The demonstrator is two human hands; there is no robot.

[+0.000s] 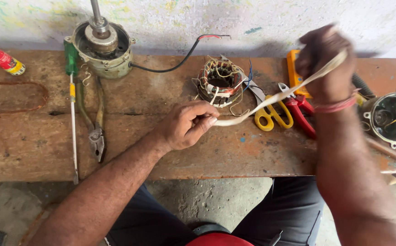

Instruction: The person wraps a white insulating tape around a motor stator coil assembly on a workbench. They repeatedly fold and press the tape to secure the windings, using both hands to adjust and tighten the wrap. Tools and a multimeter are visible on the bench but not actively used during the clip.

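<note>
Strip (275,98): white, stretched taut between both grips
Left hand (186,125): pinching lower end
Right hand (325,64): clenched on upper end (blurred)
Scissors (271,116): beneath the span

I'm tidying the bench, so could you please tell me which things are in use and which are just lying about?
In use: white strip, pulled taut between left hand and right hand.

Lying about: wound stator, yellow scissors, red pliers, green screwdriver, grey pliers, motor housing.

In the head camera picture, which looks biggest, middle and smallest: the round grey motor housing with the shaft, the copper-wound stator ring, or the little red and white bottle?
1. Round grey motor housing with the shaft
2. Copper-wound stator ring
3. Little red and white bottle, partly cut off at the picture's edge
</note>
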